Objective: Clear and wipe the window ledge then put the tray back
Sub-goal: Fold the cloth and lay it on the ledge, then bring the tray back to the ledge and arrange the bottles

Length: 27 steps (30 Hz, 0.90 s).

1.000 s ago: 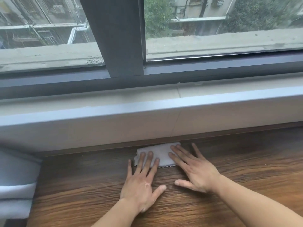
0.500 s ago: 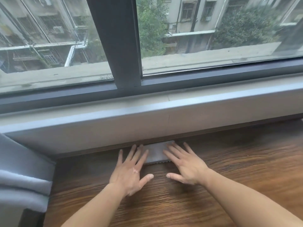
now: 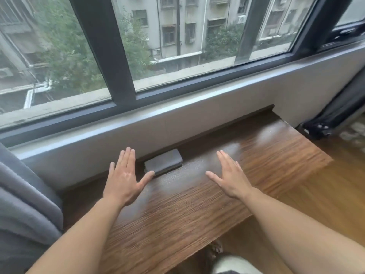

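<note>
Flat left hand (image 3: 123, 180) and flat right hand (image 3: 230, 176) flank the grey cloth (image 3: 163, 162).

Both hands reach out in front, palms down and flat, well apart from each other. The left hand (image 3: 124, 179) holds its fingers straight and pointing forward, the little finger set slightly apart and the thumb swung wide to the right. The right hand (image 3: 230, 176) mirrors it (fingers straight, thumb out to the left). The bare left forearm (image 3: 79, 236) rises from the lower left corner, the bare right forearm (image 3: 300, 230) from the lower right.
</note>
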Available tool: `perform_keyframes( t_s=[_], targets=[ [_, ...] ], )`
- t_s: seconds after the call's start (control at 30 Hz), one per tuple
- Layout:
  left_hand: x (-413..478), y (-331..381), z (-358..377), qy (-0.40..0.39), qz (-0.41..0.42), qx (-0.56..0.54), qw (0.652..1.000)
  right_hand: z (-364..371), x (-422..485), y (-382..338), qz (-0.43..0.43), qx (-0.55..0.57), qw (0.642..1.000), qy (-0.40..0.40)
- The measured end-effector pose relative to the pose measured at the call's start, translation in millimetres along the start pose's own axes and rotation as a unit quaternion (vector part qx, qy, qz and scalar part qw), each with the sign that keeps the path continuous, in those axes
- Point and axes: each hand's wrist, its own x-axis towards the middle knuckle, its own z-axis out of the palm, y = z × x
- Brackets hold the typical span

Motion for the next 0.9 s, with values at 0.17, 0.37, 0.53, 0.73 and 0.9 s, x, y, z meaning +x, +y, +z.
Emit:
perform_keyframes(
  t_s=[0.17,0.37,0.53,0.73,0.9],
  targets=[
    [6,42,-12,0.009,0.059,0.010,0.998,-33,-25,7,0.004,0.004,0.999,0.045],
    [24,105,-6,0.002,0.119,0.009,0.993,-56,-60,42,0.030,-0.001,0.998,0.061],
    [39,183,12,-0.003,0.182,-0.016,0.983,-84,-95,106,0.066,0.022,0.993,0.094],
    [30,335,68,-0.071,0.251,-0.028,0.965,-106,-161,224,0.151,0.102,0.972,0.149],
    [13,480,136,-0.188,0.246,-0.020,0.951,-112,-216,337,0.279,0.177,0.932,0.148]
  ],
)
